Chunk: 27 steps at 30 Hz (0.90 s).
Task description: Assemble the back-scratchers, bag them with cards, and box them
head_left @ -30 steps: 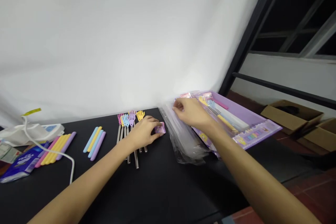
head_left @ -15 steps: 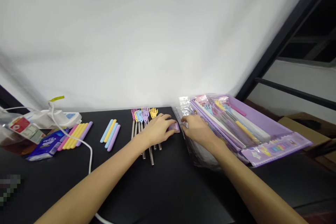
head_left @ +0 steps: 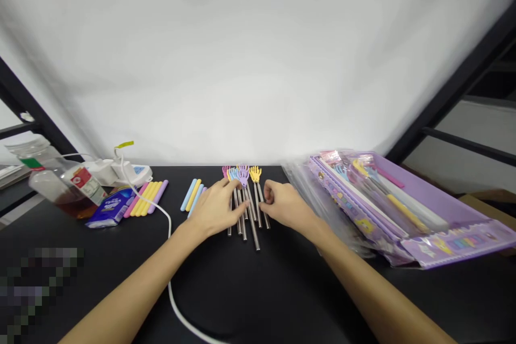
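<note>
Fingers of the left hand (head_left: 215, 207) spread over metal rods (head_left: 255, 234), right hand (head_left: 288, 205) curled beside, perhaps for steadying them (gripping, I could not tell).

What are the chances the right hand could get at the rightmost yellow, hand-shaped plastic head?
Probably yes: the right hand is close by, just below and right of the yellow head, and nothing seems to stand between them.

Rods (head_left: 255, 228) beside the fingers: smooth, glossy metal. Hand-shaped heads (head_left: 243, 175), beyond the fingertips: plastic-looking. Bags (head_left: 322, 201), right of the fingers: clear, glossy plastic film. Tabletop (head_left: 282, 290) beneath the fingers: smooth, dark, low-sheen.
</note>
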Available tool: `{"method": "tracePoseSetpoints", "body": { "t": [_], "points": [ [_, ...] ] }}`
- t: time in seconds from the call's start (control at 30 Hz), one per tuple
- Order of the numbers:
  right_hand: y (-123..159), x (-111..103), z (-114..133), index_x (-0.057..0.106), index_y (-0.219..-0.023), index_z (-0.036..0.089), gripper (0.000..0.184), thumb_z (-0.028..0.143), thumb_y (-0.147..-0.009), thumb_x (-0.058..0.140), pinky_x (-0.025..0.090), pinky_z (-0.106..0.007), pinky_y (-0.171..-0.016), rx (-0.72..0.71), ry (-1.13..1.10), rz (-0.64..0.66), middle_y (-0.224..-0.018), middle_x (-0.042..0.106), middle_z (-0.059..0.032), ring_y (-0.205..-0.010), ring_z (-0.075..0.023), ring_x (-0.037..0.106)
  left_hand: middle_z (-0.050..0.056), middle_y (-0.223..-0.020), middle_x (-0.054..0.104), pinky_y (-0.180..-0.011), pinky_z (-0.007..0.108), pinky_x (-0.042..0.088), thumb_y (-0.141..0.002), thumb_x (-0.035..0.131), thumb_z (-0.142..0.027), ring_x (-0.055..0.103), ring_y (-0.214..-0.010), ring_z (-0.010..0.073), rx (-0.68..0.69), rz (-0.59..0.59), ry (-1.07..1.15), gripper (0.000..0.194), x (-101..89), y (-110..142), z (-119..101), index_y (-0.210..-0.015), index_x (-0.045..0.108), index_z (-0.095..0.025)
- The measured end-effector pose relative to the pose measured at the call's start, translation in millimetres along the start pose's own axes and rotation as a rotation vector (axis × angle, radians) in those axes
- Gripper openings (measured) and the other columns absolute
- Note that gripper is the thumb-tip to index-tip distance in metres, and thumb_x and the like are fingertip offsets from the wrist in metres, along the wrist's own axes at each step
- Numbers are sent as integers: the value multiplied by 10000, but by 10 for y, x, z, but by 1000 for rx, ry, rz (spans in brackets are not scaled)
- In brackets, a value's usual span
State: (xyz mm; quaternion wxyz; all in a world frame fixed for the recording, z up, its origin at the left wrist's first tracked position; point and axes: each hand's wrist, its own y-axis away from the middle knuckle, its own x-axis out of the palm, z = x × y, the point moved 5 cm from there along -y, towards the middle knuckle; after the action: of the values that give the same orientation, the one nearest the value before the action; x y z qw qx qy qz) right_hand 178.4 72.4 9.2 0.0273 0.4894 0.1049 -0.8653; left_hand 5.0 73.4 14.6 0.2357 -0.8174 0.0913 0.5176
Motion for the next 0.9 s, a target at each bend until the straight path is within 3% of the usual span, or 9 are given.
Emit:
{"method": "tracePoseSetpoints", "body": {
  "t": [0.1,0.27,0.37,0.5,0.63,0.8,0.9],
  "points": [
    [-2,88,-13,424,-732,236,231,110,-690,613,340,-276,-591,36,2,-11,-656,585,21,-636,-160,553,91,-1137,594,-786,395,512,-871,617,-476,629,-990,288,-2,46,-75,418,73,66,-68,-1200,561,-225],
    [-41,90,-60,410,-781,247,316,179,-646,688,354,-274,-563,120,-39,-26,-639,600,37,-592,-159,559,106,-1119,574,-823,407,529,-946,516,-455,608,-1036,292,14,49,-120,334,140,62,-132,-1167,576,-212],
    [-42,46,-71,419,-793,249,305,211,-645,683,385,-270,-542,118,-112,-71,-601,594,53,-552,-153,562,122,-1160,587,-883,442,519,-961,506,-460,584,-1071,308,21,13,-199,383,150,71,-129,-1234,591,-204],
    [16,20,-88,439,-829,250,273,213,-660,651,417,-251,-482,109,-354,-76,-577,579,82,-482,-131,553,151,-1324,578,-1033,533,444,-994,418,-541,492,-1266,380,-72,-57,-313,519,145,108,-42,-1365,567,-210],
    [103,47,-108,424,-857,255,292,193,-661,630,449,-228,-413,134,-646,-34,-601,561,107,-446,-115,554,159,-1455,523,-1127,591,341,-1020,346,-526,367,-1414,454,-216,-33,-399,541,158,135,83,-1448,523,-245],
    [152,63,-114,415,-864,252,296,178,-663,619,453,-208,-384,144,-742,-39,-645,577,106,-456,-111,584,176,-1505,468,-1084,531,412,-1045,310,-427,407,-1401,430,-250,-11,-469,491,90,111,143,-1456,509,-246],
    [161,74,-105,418,-863,249,298,168,-656,616,455,-200,-383,147,-743,-28,-650,570,108,-458,-102,580,174,-1336,587,-958,461,509,-1029,318,-235,530,-1259,371,-262,-1,-547,430,-24,83,192,-1390,549,-202]
  ]
}}
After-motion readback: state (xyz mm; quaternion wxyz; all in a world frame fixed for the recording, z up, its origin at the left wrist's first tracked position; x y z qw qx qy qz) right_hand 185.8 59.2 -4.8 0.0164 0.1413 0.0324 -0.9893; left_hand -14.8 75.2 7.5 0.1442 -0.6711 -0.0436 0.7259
